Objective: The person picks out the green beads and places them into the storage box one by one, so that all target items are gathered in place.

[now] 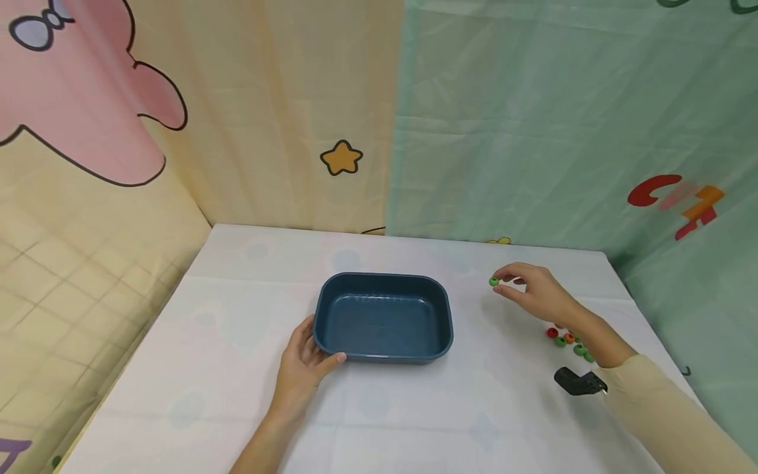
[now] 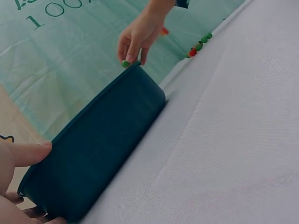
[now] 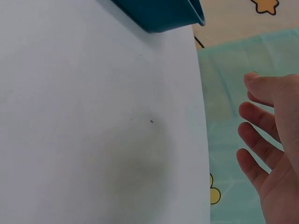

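A dark blue rectangular plastic basin (image 1: 383, 322) stands on the white-covered table. My left hand (image 1: 301, 368) holds its near left corner, thumb on the rim and fingers along the outer side; the left wrist view shows this grip on the basin (image 2: 100, 140) up close. To the right of the basin, my right hand (image 1: 535, 289) is raised above the table and pinches a small green bead (image 1: 494, 281) between thumb and index fingertip. In the right wrist view the bead is mostly hidden behind the thumb of the right hand (image 3: 275, 135).
Several red, orange and green beads (image 1: 561, 342) lie in a loose group under the right forearm. A black device (image 1: 579, 382) is attached at the right sleeve (image 1: 657, 401). Patterned curtains (image 1: 509, 125) hang behind the white tabletop (image 1: 237, 316).
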Demonstrator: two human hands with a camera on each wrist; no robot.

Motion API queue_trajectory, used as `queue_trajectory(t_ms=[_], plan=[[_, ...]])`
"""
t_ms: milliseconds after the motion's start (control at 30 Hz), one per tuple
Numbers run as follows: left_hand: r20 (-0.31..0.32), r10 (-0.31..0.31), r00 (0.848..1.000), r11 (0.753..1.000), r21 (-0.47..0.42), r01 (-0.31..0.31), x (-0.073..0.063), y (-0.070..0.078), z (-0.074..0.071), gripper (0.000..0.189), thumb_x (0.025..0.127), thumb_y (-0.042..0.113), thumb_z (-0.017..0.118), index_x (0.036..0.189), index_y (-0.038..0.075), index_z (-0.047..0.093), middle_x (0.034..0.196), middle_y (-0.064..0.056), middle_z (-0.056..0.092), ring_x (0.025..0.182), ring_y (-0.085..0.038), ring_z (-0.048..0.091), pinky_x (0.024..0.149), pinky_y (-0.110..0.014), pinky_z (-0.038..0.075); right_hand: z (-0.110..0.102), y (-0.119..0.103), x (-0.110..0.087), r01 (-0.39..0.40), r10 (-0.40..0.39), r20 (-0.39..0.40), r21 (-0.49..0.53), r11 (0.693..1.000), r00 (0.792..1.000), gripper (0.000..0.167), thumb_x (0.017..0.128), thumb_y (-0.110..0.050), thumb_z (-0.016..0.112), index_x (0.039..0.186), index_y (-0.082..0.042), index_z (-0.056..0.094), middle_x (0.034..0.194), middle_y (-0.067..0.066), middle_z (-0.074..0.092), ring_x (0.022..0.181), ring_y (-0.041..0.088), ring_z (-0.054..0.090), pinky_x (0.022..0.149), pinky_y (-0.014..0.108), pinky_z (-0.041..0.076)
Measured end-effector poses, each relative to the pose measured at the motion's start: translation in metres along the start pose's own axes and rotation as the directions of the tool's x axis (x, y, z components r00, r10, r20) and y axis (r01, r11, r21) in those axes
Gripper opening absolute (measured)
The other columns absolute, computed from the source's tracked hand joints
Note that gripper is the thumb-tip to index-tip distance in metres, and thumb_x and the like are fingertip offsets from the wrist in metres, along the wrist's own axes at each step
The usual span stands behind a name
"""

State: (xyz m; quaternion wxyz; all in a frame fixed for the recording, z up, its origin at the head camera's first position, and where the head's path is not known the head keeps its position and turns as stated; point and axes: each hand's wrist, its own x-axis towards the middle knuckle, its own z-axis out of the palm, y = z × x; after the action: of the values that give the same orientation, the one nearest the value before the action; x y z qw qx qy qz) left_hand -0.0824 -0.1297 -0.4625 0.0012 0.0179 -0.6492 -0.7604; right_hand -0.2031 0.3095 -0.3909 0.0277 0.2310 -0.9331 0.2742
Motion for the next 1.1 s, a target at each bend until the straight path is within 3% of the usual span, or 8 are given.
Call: queue_trajectory(t_ms=[600,1100], plan=[[0.017,0.022,1.000,1.000,0.009,-0.022,-0.002,-0.004,0.001,0.096,0.086,-0.003,0.082,0.161,0.001,0.022,0.165,-0.018,0.026,0.151,-0.033,0.028,0.114,-0.030,0.037,0.029,-0.038,0.053,0.137,-0.148,0.137,0.085,0.987,0.980,0.015,0.095,-0.009,0.076,0.110,-0.006,0.074,0.103,-0.002,0.072,0.096,0.022,0.065,0.091,0.051,0.059],[0.028,0.021,0.999,1.000,0.020,-0.022,-0.002,-0.004,0.000,0.094,0.088,0.000,0.081,0.161,0.004,0.022,0.165,-0.016,0.026,0.151,-0.034,0.029,0.114,-0.029,0.038,0.047,-0.086,0.105,0.260,-0.278,0.249,0.100,0.960,0.928,0.014,0.098,-0.011,0.071,0.111,-0.006,0.075,0.104,0.001,0.073,0.098,0.021,0.068,0.090,0.053,0.059]])
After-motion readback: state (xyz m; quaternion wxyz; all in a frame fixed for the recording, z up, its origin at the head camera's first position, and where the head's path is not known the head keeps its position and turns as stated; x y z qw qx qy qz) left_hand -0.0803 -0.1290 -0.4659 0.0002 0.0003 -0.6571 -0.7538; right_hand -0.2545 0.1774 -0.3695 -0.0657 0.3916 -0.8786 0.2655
